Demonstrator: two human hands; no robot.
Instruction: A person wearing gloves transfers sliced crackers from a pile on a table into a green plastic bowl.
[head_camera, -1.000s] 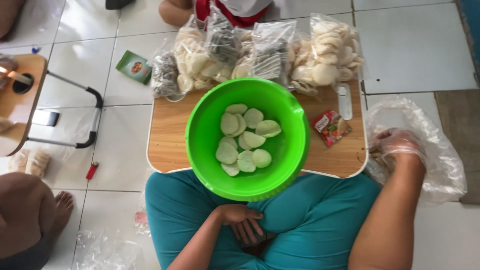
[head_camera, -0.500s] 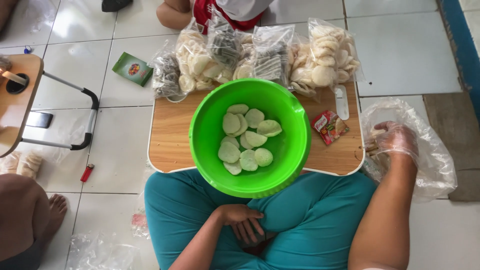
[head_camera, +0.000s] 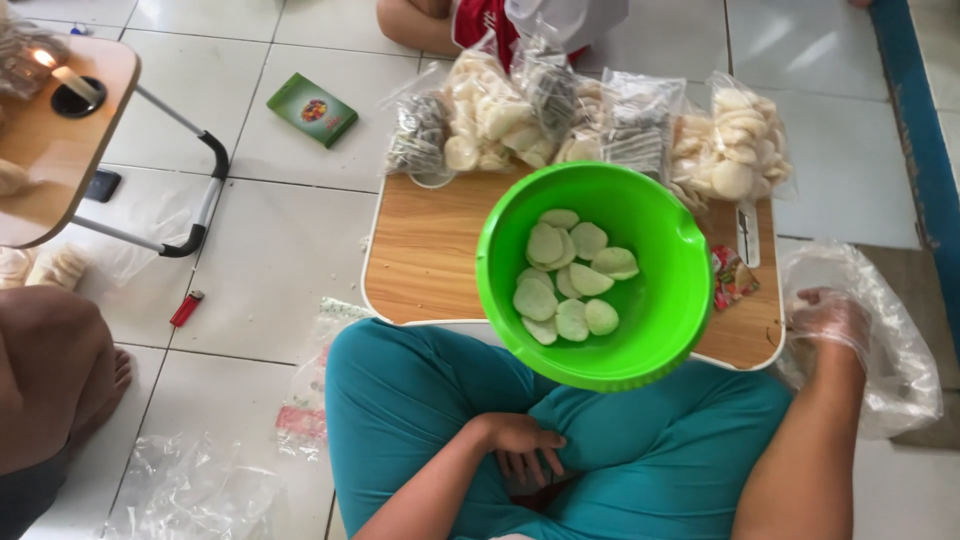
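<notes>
Right now the right hand (head_camera: 830, 318), in a thin clear glove, is sunk in the big clear plastic bag (head_camera: 880, 340) on the floor beside the table (head_camera: 425, 250); whether its fingers close on anything I cannot tell. The left hand (head_camera: 522, 445) rests loosely curled and empty in the lap. Scooping gently would seem wise, lifting only a few crackers (head_camera: 570, 280) across to the green bowl (head_camera: 650, 340) without crushing them.

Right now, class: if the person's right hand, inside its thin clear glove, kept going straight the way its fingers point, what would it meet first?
The gloved right hand points toward the low wooden table. First in line looks to be the small red printed sachet at the table's edge, before the round green plastic bowl. Heights are unclear.
</notes>
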